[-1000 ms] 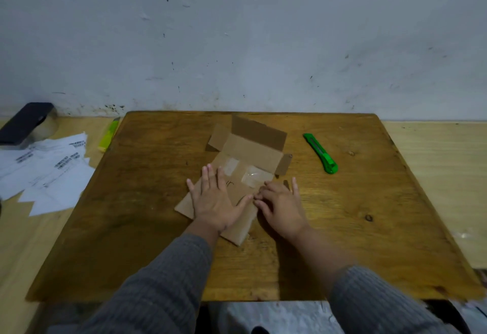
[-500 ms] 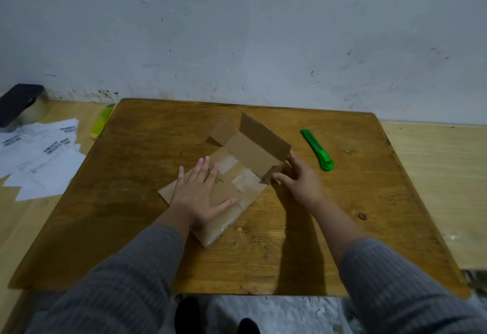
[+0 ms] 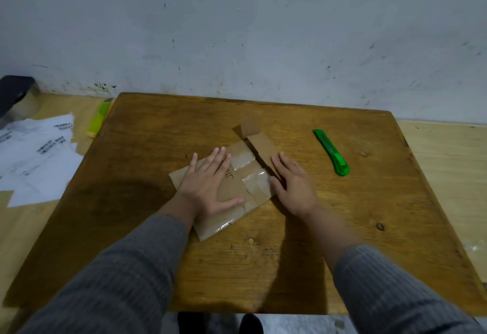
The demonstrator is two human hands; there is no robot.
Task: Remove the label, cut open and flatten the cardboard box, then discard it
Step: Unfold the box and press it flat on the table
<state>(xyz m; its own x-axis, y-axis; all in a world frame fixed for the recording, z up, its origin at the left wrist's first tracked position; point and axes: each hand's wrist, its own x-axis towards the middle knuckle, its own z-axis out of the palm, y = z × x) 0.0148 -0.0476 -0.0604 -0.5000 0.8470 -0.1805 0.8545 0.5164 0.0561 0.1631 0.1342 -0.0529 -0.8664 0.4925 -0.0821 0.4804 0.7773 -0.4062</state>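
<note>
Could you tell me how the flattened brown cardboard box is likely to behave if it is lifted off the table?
The flattened brown cardboard box is thin, so probably light. Its far flaps stand up, so they may swing or spring open. The left hand presses it flat, so it may rebound. Glossy tape patches could feel slippery.

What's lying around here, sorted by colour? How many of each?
Brown: 1, the flattened cardboard box under both hands
Green: 1, the utility knife
Yellow-green: 1, an object by the table's left edge
White: 1, the pile of papers
Black: 1, an object far left
Total: 5
</note>
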